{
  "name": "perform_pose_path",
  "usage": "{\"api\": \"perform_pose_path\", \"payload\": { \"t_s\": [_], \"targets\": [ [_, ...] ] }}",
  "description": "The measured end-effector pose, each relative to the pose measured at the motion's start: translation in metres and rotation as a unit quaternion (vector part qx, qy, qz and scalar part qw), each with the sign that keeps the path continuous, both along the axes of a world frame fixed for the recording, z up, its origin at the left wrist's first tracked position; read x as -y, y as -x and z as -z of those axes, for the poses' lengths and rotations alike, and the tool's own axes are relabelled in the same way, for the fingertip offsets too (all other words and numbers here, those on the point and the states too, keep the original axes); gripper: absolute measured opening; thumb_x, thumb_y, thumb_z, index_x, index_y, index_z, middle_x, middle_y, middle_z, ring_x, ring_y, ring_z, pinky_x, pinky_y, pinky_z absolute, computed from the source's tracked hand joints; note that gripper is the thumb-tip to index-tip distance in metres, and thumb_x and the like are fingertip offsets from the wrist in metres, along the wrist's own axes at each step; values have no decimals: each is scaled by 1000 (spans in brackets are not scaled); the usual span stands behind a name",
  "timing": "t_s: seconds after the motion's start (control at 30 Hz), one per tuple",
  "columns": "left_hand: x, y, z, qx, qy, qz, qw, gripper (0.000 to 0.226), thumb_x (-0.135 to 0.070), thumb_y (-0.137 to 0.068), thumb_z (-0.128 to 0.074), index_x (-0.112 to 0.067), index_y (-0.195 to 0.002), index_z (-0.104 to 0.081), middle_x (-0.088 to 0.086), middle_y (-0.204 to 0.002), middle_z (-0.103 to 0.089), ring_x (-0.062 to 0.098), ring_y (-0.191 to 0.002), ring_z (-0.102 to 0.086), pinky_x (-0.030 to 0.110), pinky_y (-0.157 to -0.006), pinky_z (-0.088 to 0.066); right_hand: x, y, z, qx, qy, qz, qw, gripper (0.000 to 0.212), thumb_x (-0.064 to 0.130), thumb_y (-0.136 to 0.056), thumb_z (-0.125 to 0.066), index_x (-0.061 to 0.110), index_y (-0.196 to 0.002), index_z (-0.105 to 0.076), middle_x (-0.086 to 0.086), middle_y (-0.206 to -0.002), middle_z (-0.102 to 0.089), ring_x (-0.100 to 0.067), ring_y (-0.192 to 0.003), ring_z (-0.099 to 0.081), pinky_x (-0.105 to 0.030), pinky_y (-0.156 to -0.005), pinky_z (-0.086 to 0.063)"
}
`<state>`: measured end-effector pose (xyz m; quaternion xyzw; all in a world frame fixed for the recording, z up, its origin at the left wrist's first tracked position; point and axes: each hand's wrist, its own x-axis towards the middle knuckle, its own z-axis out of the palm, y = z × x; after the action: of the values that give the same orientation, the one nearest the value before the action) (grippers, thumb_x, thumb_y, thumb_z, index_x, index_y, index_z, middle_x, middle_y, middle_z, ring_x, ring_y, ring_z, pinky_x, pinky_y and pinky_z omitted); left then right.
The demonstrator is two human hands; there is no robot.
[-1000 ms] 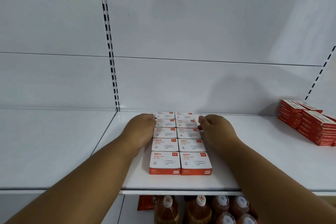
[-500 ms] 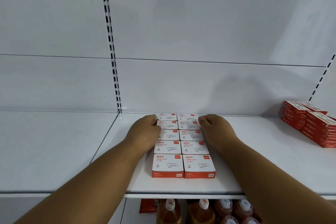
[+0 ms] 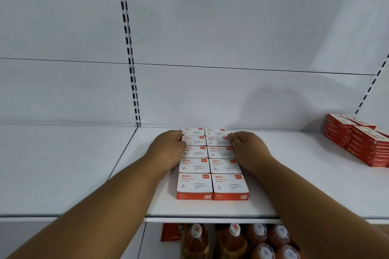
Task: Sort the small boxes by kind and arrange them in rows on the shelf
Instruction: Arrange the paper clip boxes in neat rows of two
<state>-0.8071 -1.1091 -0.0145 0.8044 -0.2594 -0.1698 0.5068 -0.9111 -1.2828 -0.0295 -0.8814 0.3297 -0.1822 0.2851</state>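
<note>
Several white-and-orange paper clip boxes [image 3: 212, 166] lie flat in two tidy columns on the white shelf [image 3: 284, 185], running from the back wall toward the front edge. My left hand [image 3: 168, 149] presses against the left side of the columns with curled fingers. On the right side my right hand [image 3: 248, 149] does the same, fingers curled at the second box from the back. Neither hand lifts a box; the block is squeezed between both. A stack of red boxes [image 3: 357, 141] sits at the far right of the shelf.
A slotted upright [image 3: 129, 48] divides the back panel; a second white shelf [image 3: 63, 164] extends to the left. Below the shelf edge stand several bottles of brown drink [image 3: 231, 242] and a red packet [image 3: 170, 231].
Both hands stay against the sides of the paper clip boxes. The view has drifted slightly; the boxes look a touch more squared up.
</note>
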Motion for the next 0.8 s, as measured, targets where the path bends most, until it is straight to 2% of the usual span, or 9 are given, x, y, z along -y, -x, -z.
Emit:
{"api": "perform_pose_path", "payload": {
  "t_s": [0.07, 0.13, 0.17, 0.27, 0.33, 0.43, 0.5, 0.67, 0.8],
  "targets": [
    [-1, 1, -2, 60, -48, -5, 997, 23, -14, -99, -46, -26, -115, -59, -8, -121, -60, 12, -103, -61, 34, -95, -50, -3, 2, -2, -9, 4, -7, 1000, 32, 38, -102, -36, 22, -94, -63, 2, -95, -67, -17, -86, -60, -29, -73, -42],
    [-3, 1, -4, 182, -119, -18, 976, 38, -22, -100, -47, -21, -138, -50, -6, -142, -47, 17, -128, -46, 32, -106, -37, -8, 8, -5, -15, 48, -19, 999, 32, 39, -101, -39, 24, -113, -64, 3, -119, -66, -17, -103, -59, -30, -87, -45],
    [-8, 4, -6, 234, -125, -14, 964, 43, -25, -100, -48, -22, -143, -46, -6, -148, -43, 17, -135, -40, 31, -109, -32, -10, 14, -9, -9, 82, -28, 996, 34, 41, -101, -42, 24, -122, -62, 4, -129, -61, -16, -113, -56, -30, -96, -44],
    [-31, 21, -10, 331, -110, 96, 932, 41, -37, -97, -54, -33, -138, -51, -19, -142, -44, 2, -132, -34, 16, -104, -26, -21, 42, -20, 20, 154, -118, 981, 37, 46, -93, -56, 28, -124, -62, 13, -132, -56, -7, -120, -50, -25, -102, -40],
    [-48, 35, -5, 349, -126, 177, 911, 46, -48, -91, -59, -37, -135, -53, -28, -138, -40, -9, -127, -27, 6, -101, -18, -28, 62, -22, 8, 162, -205, 965, 39, 51, -84, -65, 31, -117, -66, 17, -130, -57, -2, -119, -50, -23, -104, -39],
    [-58, 43, 9, 369, -130, 215, 895, 55, -58, -84, -63, -40, -135, -53, -29, -144, -38, -12, -132, -24, 10, -109, -18, -34, 79, -13, -7, 170, -276, 946, 53, 64, -69, -66, 32, -111, -70, 17, -128, -59, 5, -118, -50, -9, -101, -33],
    [-56, 45, 16, 381, -128, 201, 893, 54, -57, -84, -63, -41, -134, -53, -29, -143, -40, -11, -132, -26, 11, -109, -20, -35, 81, -7, -9, 169, -284, 944, 58, 68, -67, -61, 33, -112, -70, 19, -128, -58, 7, -119, -48, -3, -99, -29],
    [-54, 49, 21, 405, -117, 178, 889, 50, -54, -88, -60, -41, -136, -53, -27, -144, -43, -7, -134, -30, 14, -110, -20, -35, 79, 0, 28, 157, -268, 950, 53, 66, -66, -62, 35, -107, -72, 22, -123, -61, 10, -115, -49, -5, -97, -32],
    [-54, 50, 21, 419, -126, 176, 882, 50, -54, -90, -57, -40, -138, -51, -26, -145, -42, -4, -135, -32, 14, -110, -21, -37, 79, 2, 20, 156, -264, 952, 46, 59, -69, -69, 34, -108, -72, 20, -123, -61, 9, -115, -49, -9, -97, -35]
  ]
}}
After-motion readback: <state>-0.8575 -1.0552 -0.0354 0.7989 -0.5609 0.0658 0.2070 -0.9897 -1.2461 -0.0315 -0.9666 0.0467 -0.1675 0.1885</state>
